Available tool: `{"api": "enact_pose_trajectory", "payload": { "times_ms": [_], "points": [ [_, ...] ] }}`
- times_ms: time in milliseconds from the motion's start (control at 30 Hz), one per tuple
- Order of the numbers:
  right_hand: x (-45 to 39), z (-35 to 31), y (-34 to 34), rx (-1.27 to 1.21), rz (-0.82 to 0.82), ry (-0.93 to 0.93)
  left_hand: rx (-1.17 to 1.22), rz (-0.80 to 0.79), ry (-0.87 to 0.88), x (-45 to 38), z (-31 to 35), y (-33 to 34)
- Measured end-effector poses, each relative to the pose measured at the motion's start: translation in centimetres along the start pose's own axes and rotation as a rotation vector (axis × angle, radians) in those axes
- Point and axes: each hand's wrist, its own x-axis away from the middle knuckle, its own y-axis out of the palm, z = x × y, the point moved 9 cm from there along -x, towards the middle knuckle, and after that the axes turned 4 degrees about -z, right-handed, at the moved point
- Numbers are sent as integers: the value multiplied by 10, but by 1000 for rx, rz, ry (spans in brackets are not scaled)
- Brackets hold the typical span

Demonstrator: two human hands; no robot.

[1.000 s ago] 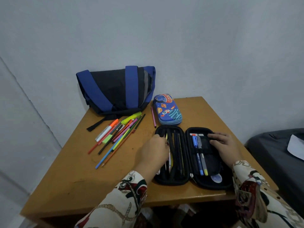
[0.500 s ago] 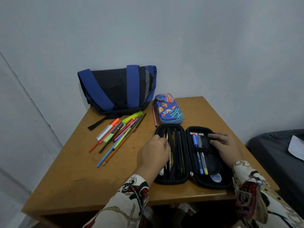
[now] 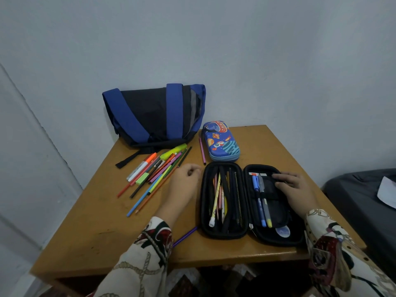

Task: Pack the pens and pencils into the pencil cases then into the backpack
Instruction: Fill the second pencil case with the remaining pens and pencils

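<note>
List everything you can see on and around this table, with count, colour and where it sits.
Table: one, brown wood, against the wall.
Backpack: one, black and blue, far edge, leaning on the wall.
Printed pencil case: one, blue with space pictures, closed, right of the backpack.
Black pencil case: one, open flat, near edge, pens and pencils inside both halves.
Loose pens and pencils: a pile, mixed colours, left of the black case.
Pink pen: one, beside the printed case.
Purple pen: one, partly under the left arm.
Left hand: fingers curled, holding nothing, next to the pile.
Right hand: resting on the case's right half.
</note>
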Motion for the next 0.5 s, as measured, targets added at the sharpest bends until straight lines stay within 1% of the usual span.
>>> {"api": "enact_pose_trajectory", "payload": {
  "times_ms": [67, 100, 133, 233, 300, 400, 500],
  "points": [
    [1, -1, 0, -1, 1, -1, -60, -66, -69, -4, -9, -10],
    [1, -2, 0, -3, 3, -1, -108, -139, -107, -4, -13, -12],
    [1, -2, 0, -8, 4, -1, -172, -236, -143, -1, -16, -12],
    [1, -2, 0, -17, 7, 0, -408, -604, -264, 21, -22, -8],
    [2, -2, 0, -7, 2, 3, -554, -768, -319, 36, -28, -4],
    [2, -3, 0, 16, 6, -4, -757, -826, -305, 43, -35, 3],
    [2, -3, 0, 18, 10, -6, -825, -827, -288, 43, -38, 8]
  ]
}}
